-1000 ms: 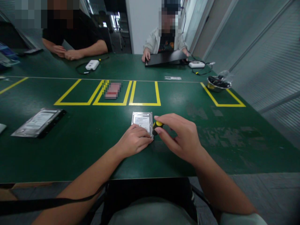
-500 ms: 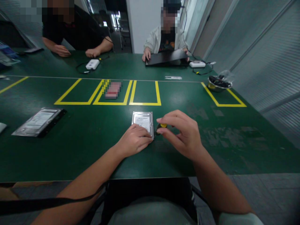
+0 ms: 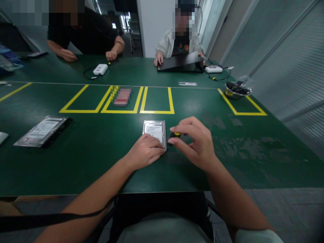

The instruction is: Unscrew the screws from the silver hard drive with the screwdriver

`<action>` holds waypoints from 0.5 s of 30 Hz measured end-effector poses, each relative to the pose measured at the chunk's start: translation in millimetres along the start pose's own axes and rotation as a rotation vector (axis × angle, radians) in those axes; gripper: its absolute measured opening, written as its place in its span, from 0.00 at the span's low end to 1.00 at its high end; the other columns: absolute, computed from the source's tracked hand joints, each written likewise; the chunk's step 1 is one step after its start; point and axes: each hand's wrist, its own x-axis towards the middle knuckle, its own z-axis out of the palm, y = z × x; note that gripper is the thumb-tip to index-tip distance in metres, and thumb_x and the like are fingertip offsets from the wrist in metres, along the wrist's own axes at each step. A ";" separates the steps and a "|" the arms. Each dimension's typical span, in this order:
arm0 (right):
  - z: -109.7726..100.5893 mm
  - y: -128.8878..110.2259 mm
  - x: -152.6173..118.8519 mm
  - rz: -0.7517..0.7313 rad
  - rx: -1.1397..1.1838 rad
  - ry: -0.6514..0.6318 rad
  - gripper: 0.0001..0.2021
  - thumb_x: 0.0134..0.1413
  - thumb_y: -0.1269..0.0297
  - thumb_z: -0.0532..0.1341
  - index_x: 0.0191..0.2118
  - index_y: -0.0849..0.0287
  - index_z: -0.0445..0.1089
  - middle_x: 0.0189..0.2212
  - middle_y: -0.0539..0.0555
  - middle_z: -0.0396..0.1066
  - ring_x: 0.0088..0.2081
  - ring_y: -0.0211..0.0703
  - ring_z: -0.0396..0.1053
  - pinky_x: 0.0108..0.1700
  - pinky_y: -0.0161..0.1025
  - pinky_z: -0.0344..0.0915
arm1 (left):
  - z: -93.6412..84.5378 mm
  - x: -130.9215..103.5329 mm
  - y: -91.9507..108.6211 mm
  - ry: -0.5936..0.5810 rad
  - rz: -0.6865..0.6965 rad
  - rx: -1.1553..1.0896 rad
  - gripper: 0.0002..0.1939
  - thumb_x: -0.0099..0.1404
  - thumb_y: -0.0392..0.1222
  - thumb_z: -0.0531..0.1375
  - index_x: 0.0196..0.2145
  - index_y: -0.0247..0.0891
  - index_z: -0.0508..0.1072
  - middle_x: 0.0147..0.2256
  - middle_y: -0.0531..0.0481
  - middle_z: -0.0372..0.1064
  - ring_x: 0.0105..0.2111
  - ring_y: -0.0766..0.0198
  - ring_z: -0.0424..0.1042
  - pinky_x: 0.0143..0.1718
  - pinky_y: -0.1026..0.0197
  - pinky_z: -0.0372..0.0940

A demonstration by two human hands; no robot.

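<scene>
A silver hard drive (image 3: 155,127) with a white label lies on the green table in front of me. My left hand (image 3: 146,151) rests over its lower part, fingers curled around it and the tips at its right edge. Between the thumb and fingers of my right hand (image 3: 194,141) is a small black and yellow tool (image 3: 174,138), held just right of the drive's right side. The tool's tip is too small to make out.
A larger drive (image 3: 43,131) lies at the left. Yellow tape frames cross the green table (image 3: 101,135); one has a pinkish-red item (image 3: 123,97). A metal bowl (image 3: 237,90) of dark items stands right. Two people sit opposite, one with a black laptop-like panel (image 3: 181,63).
My right hand and the tool have shifted and turned slightly beside the drive. My left hand stays in place. Across the table, one person's hand has moved a little to the right.
</scene>
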 end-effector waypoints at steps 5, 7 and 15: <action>0.4 -0.1 -0.5 0.000 0.081 -0.038 0.15 0.59 0.72 0.60 0.51 0.55 0.72 0.48 0.57 0.74 0.50 0.45 0.72 0.52 0.47 0.69 | -0.3 -0.5 -0.7 -0.029 -0.002 0.001 0.08 0.68 0.39 0.59 0.41 0.43 0.78 0.40 0.50 0.77 0.42 0.60 0.74 0.45 0.54 0.58; 2.0 1.7 -0.8 0.003 0.096 -0.031 0.14 0.58 0.72 0.62 0.50 0.55 0.72 0.45 0.55 0.75 0.47 0.43 0.73 0.49 0.44 0.70 | -0.2 -0.7 -1.2 -0.036 0.004 0.006 0.08 0.68 0.39 0.59 0.41 0.44 0.78 0.40 0.50 0.77 0.42 0.60 0.74 0.45 0.54 0.58; 7.3 3.3 -3.3 0.039 0.052 0.051 0.12 0.55 0.67 0.64 0.47 0.54 0.73 0.41 0.55 0.74 0.44 0.45 0.72 0.41 0.43 0.71 | -1.3 0.0 -0.2 -0.016 0.006 0.018 0.08 0.68 0.39 0.59 0.40 0.43 0.79 0.39 0.51 0.77 0.41 0.62 0.74 0.44 0.55 0.58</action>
